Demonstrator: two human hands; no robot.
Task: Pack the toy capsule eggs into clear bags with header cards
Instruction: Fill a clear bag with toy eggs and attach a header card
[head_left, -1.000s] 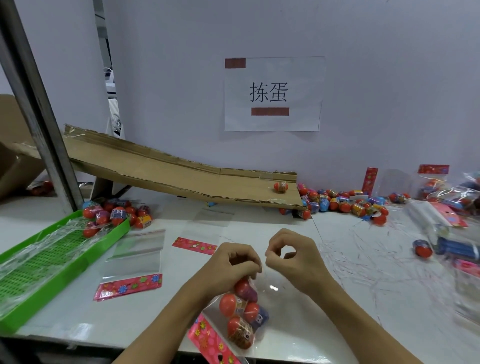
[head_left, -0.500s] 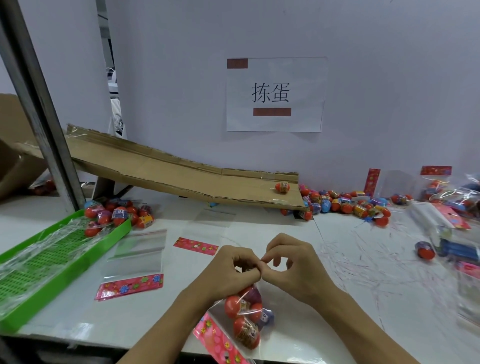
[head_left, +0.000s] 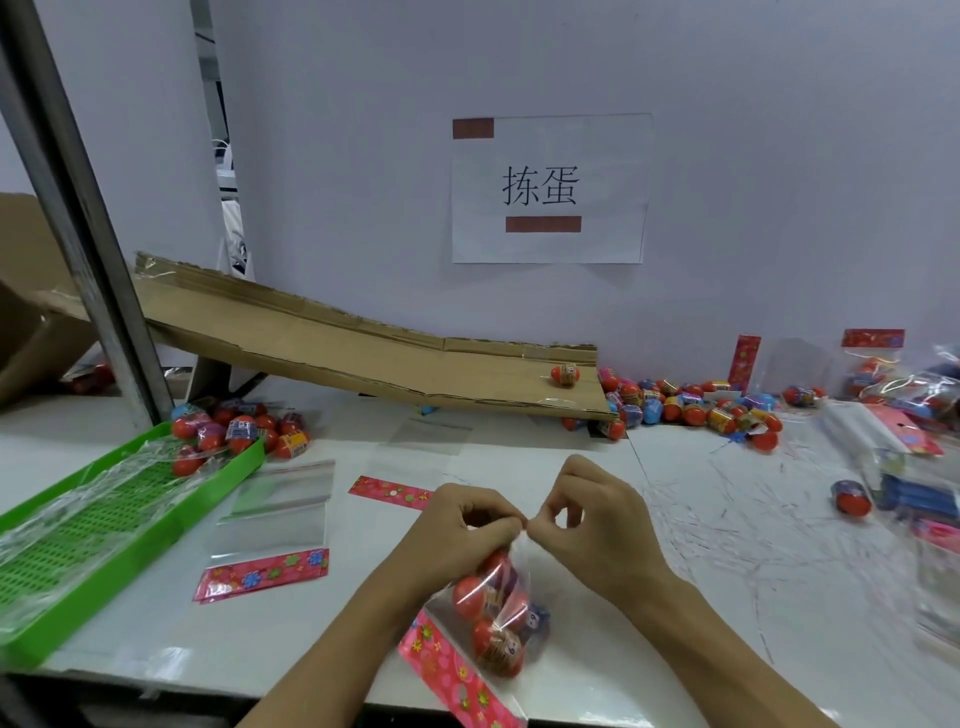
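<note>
A clear bag (head_left: 501, 621) with several red and blue capsule eggs hangs at the table's front edge, its pink flowered header card (head_left: 452, 673) at the bottom. My left hand (head_left: 462, 535) and my right hand (head_left: 592, 512) pinch the bag's open top edge between thumb and fingers, fingertips nearly touching. An empty clear bag with a pink header card (head_left: 267, 530) lies flat to the left. Loose eggs (head_left: 685, 408) pile at the foot of a cardboard ramp (head_left: 337, 348); one egg (head_left: 565, 374) sits on the ramp.
A green plastic tray (head_left: 104, 519) lined with film stands at the left, filled bags of eggs (head_left: 236, 431) at its far end. A loose header card (head_left: 389, 491) lies mid-table. Packed bags and a lone egg (head_left: 852, 498) sit at the right. A metal post (head_left: 78, 208) rises at the left.
My hands came together above the bag and now pinch its top edge; a second ago they were apart. The bag with eggs lifted slightly and shifted right.
</note>
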